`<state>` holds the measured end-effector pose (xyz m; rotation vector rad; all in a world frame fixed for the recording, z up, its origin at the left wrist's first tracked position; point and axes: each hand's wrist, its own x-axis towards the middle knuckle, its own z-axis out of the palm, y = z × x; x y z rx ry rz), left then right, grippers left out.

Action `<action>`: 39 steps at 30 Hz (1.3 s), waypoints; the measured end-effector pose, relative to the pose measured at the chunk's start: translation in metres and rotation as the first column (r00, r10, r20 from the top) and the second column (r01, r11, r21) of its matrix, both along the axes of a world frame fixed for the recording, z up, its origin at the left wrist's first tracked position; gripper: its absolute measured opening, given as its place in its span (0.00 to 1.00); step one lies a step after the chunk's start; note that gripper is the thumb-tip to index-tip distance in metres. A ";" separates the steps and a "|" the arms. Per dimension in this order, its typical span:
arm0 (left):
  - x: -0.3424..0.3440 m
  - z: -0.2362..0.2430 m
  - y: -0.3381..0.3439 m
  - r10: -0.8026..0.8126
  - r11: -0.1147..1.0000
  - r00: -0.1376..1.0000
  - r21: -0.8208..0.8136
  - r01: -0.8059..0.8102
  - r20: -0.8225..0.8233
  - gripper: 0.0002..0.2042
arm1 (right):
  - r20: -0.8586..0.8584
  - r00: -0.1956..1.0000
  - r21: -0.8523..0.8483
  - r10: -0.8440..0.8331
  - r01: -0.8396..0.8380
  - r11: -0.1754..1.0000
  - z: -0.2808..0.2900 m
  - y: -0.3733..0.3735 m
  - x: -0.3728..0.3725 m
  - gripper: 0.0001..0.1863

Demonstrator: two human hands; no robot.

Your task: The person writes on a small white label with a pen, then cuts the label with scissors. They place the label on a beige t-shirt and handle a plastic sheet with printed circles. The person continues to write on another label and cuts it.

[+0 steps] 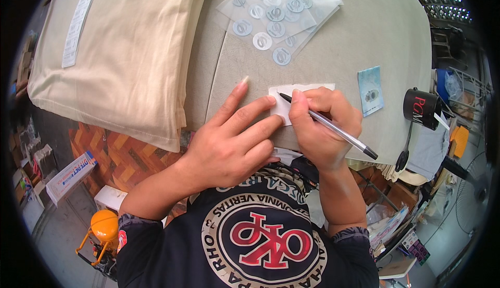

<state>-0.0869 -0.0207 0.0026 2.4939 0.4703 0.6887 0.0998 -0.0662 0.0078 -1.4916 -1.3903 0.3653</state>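
Observation:
On the beige tabletop [333, 67] lies a small white card [280, 112]. My left hand [237, 139] rests with its fingers spread, two fingertips pressing on the card's left side. In my right hand [325, 124] is a ballpoint pen [338, 132] with a clear barrel and black ends. Its tip points at the card's upper left, where a short dark mark shows; whether the tip touches cannot be made out. My right fingers hide much of the card's right side. A small bluish printed slip [370, 93] lies to the right of that hand.
Translucent sheets with round silver stickers [276, 15] overlap at the far side. Folded beige cloth [120, 59] with a long white strip [82, 20] covers the left. At the right edge are a black cylindrical holder [421, 109] and scissors [402, 159]. A fan [475, 189] stands beyond.

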 end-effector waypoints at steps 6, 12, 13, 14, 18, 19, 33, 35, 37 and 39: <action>0.003 -0.001 0.001 0.000 1.000 1.000 0.001 0.000 0.005 0.14 | -0.024 1.000 -0.011 -0.015 0.015 1.000 0.002 0.001 0.004 0.10; 0.006 -0.002 0.002 0.003 1.000 1.000 -0.001 -0.003 0.008 0.14 | 0.007 1.000 -0.024 0.002 -0.002 1.000 0.004 0.002 0.008 0.10; 0.007 -0.002 0.002 0.003 1.000 1.000 0.001 -0.003 0.007 0.14 | 0.012 1.000 -0.030 0.003 -0.003 1.000 0.004 0.002 0.008 0.10; 0.007 -0.002 0.003 0.002 1.000 1.000 0.002 -0.002 0.007 0.14 | 0.006 1.000 -0.025 0.004 -0.003 1.000 0.004 0.002 0.009 0.10; 0.009 -0.003 0.003 0.001 1.000 1.000 0.004 -0.001 0.001 0.14 | 0.000 1.000 -0.018 -0.003 0.003 1.000 0.001 0.004 0.010 0.10; 0.009 -0.003 0.003 0.003 1.000 1.000 0.004 -0.003 0.007 0.14 | 0.002 1.000 -0.014 -0.006 0.006 1.000 0.000 0.005 0.010 0.10; 0.009 -0.003 0.003 0.004 1.000 1.000 0.005 -0.004 0.008 0.14 | 0.020 1.000 -0.009 0.016 -0.015 1.000 -0.001 0.002 0.011 0.11; 0.009 -0.003 0.003 0.004 1.000 1.000 0.008 -0.004 0.007 0.14 | -0.006 1.000 -0.030 0.011 -0.011 0.999 -0.001 0.001 0.012 0.11; 0.009 -0.003 0.003 0.003 1.000 1.000 0.013 -0.003 0.003 0.14 | -0.047 0.999 -0.046 -0.014 0.012 0.999 0.000 0.001 0.014 0.10; 0.009 -0.003 0.004 0.003 1.000 1.000 0.021 -0.003 0.004 0.14 | -0.086 0.995 -0.004 -0.049 0.049 0.999 0.001 0.000 0.017 0.10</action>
